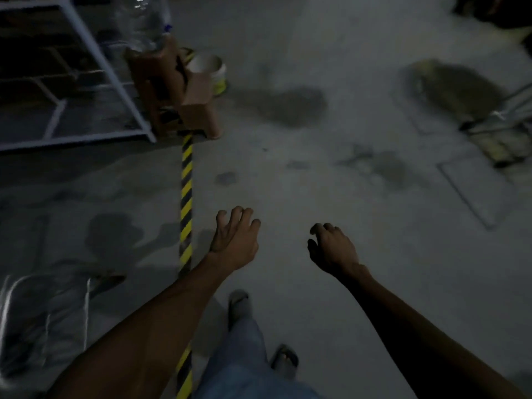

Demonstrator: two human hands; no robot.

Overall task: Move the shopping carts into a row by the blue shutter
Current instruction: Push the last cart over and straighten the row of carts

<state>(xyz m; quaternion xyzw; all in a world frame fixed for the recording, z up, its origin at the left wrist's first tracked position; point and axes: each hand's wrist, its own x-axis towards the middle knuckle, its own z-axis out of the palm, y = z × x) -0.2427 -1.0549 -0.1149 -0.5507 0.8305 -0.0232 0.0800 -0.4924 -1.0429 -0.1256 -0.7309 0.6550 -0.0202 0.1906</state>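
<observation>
Both my arms reach forward over a grey concrete floor (302,174). My left hand (234,240) hangs in the air with loosely spread fingers and holds nothing. My right hand (332,249) hangs beside it, fingers loosely curled downward, also holding nothing. A metal wire frame that may be part of a shopping cart (46,309) shows blurred at the lower left edge. Another metal frame (501,122) pokes in at the right edge. No blue shutter is in view.
A yellow and black striped strip (186,203) runs along the floor left of my hands. A white metal rack (86,82) stands at upper left, with a brown stool (184,96), a clear water bottle (141,21) and a white bucket (211,72) beside it. My feet (283,359) stand below.
</observation>
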